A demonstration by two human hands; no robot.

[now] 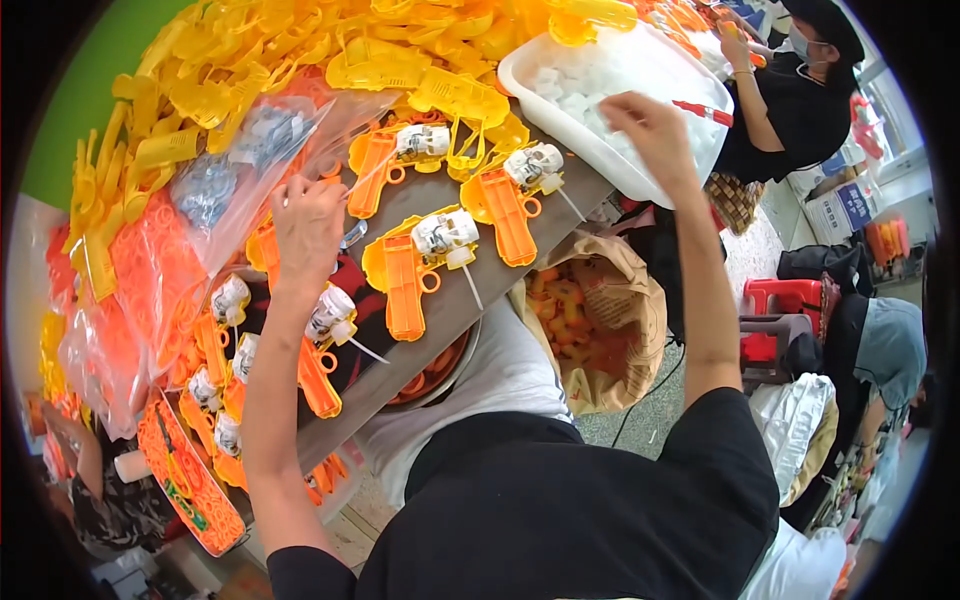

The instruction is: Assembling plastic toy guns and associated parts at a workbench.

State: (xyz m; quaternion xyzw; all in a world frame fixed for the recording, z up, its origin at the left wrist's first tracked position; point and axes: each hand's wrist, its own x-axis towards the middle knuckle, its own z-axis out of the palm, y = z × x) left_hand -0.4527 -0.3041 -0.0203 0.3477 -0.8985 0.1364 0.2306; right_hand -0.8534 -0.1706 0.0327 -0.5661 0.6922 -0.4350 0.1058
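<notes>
My left hand (pixel 308 225) is raised over the left part of the grey work board, its fingers pinched together; what they hold is too small to make out. Beneath and beside it lie half-built toy guns with orange grips, such as this toy gun (pixel 405 285), each with a yellow shell and a white skull-shaped drum (pixel 444 234). Thin white strips (pixel 473 284) stick out of some of them. At the upper right, my right hand (pixel 645 130) hovers above a white tub (pixel 520 75) of small white pieces (pixel 575 100), fingers loosely bent and seemingly empty.
Yellow shells (pixel 230 60) are heaped along the far side. A clear bag (pixel 140 300) of orange parts lies at left, near an orange-filled tray (pixel 215 515) with scissors. Below the board's right edge stands a paper sack (pixel 625 330). A masked co-worker (pixel 790 110) sits far right.
</notes>
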